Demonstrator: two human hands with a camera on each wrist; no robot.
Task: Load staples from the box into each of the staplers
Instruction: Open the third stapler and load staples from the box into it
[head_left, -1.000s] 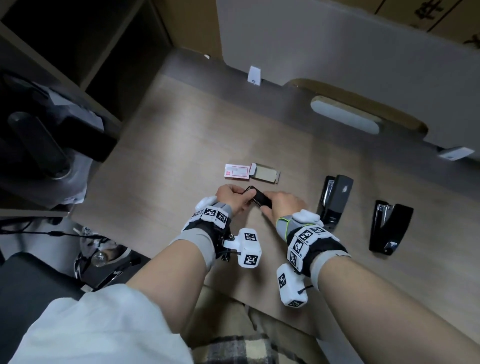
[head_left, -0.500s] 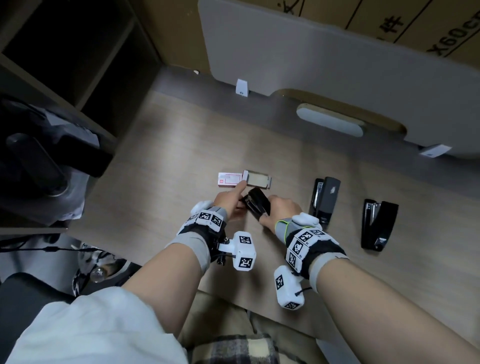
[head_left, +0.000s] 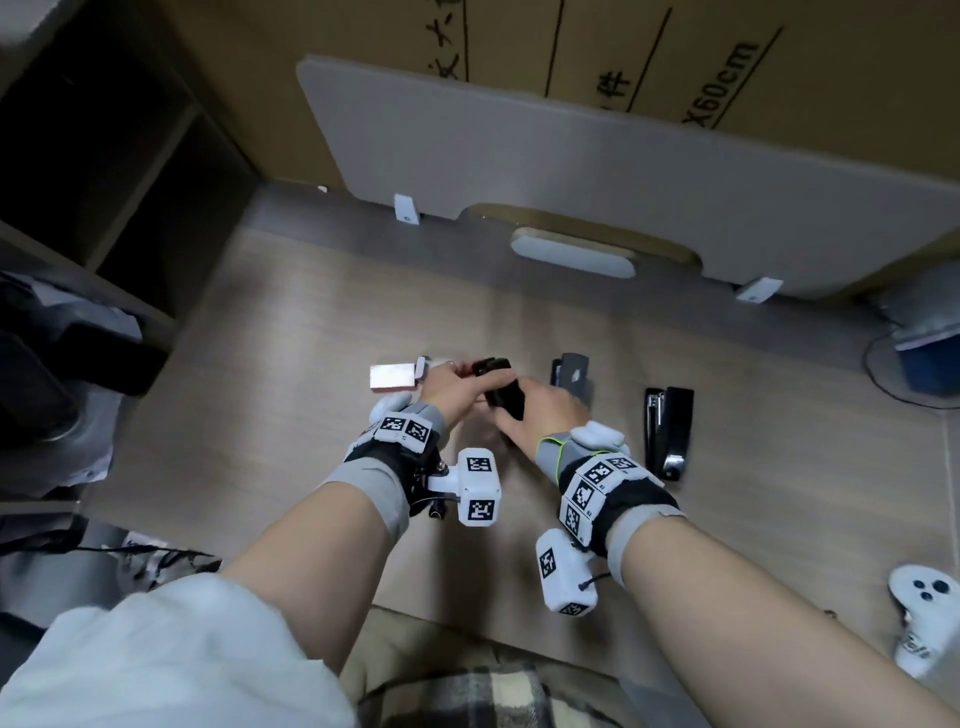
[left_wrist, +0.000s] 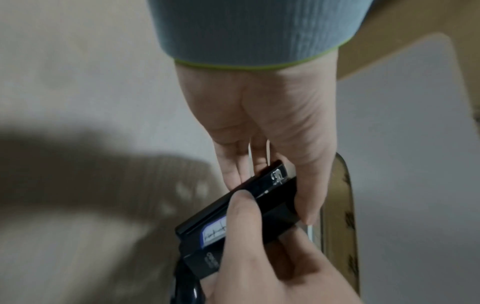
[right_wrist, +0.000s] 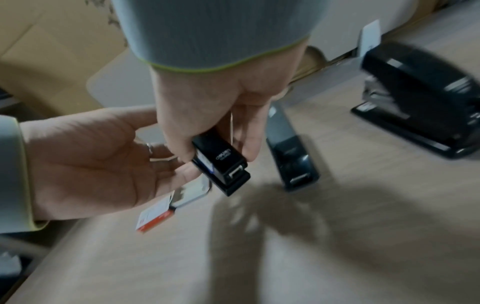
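A small black stapler (head_left: 504, 400) (left_wrist: 275, 201) (right_wrist: 221, 162) is held above the desk between both hands. My right hand (head_left: 543, 415) (right_wrist: 207, 92) grips its body with thumb and fingers. My left hand (head_left: 447, 382) (left_wrist: 259, 115) pinches its far end between thumb and fingers. The red-and-white staple box (head_left: 393, 375) (right_wrist: 153, 216) lies just left of my left hand, and its pulled-out tray (right_wrist: 189, 191) sits under that hand. Two more black staplers (head_left: 571, 376) (head_left: 668, 431) lie on the desk to the right.
A grey divider board (head_left: 571, 156) and a cardboard box stand along the back of the desk. A white controller (head_left: 919, 613) lies near the front right edge. Dark shelves (head_left: 104, 182) rise at the left.
Both hands have carried the small stapler away from me, up beside the staple box. The left hand has gone back onto the stapler's end. The head view has tilted upward.
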